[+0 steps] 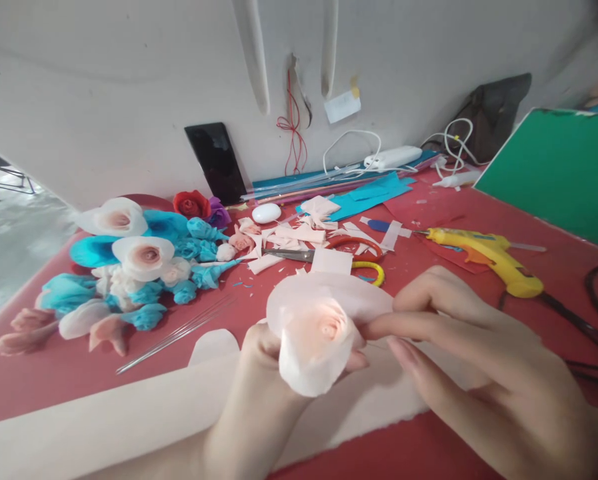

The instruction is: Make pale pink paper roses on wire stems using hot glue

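Pinched low in your left hand (259,373), the flower (323,330) faces up toward you, held above the paper strip (129,407) near the table's front edge. Its bloom hides most of those fingers, so you cannot see just where they close. Your right hand (459,340) reaches in from the side, fingers slightly bent and meeting the edge of the wide petal (353,290) behind the bloom. Its thumb lies a little below them, and whether any paper is nipped between the fingertips cannot be told.

Judging by its look, your flower is well past its start: the peach heart is tightly rolled, and a pale petal already curves around its near side. The wide petal stands out flat rather than wrapped, so that part seems unfinished; whether it is fixed at its base is hidden. One rounded loose petal (216,347) lies at the strip's far edge, apparently unused, and much of the strip looks uncut.

Beyond lie scissors (291,255) among scraps (299,233), wires (176,333) to the left, and the glue gun (471,243) to the right. The pile (143,257) at far left includes two similar open blooms.
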Demonstrator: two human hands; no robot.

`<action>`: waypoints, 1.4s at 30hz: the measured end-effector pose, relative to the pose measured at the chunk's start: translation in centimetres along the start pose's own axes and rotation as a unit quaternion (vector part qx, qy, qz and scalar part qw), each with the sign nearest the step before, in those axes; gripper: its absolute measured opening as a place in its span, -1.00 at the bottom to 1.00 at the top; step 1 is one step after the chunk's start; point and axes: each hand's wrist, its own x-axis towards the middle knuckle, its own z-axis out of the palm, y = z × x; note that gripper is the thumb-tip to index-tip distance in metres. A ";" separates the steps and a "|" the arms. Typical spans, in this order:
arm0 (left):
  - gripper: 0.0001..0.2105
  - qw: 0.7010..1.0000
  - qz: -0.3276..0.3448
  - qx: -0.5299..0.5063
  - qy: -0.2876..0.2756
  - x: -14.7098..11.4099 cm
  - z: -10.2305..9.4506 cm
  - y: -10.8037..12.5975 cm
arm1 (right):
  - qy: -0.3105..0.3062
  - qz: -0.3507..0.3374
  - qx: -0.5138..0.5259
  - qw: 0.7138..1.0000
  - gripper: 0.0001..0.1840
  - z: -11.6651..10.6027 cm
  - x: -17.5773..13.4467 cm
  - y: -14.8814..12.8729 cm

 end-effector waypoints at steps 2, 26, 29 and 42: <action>-0.91 1.000 0.000 -0.010 0.006 0.0 0.0 -0.2 | -0.016 -0.018 -0.019 1.000 -0.79 -0.1 0.0 0.1; -0.83 0.995 -0.029 -0.093 0.000 0.3 -0.3 -0.1 | -0.029 0.135 0.075 0.988 -0.72 -0.3 2.1 2.7; -0.84 0.993 -0.031 -0.114 -0.015 0.3 -0.3 -0.1 | -0.077 0.141 0.100 0.982 -0.80 -0.1 1.7 2.7; -0.91 0.982 -0.003 -0.175 -0.066 0.4 -0.3 -0.3 | -0.180 0.053 0.145 0.971 -0.69 0.0 0.8 1.9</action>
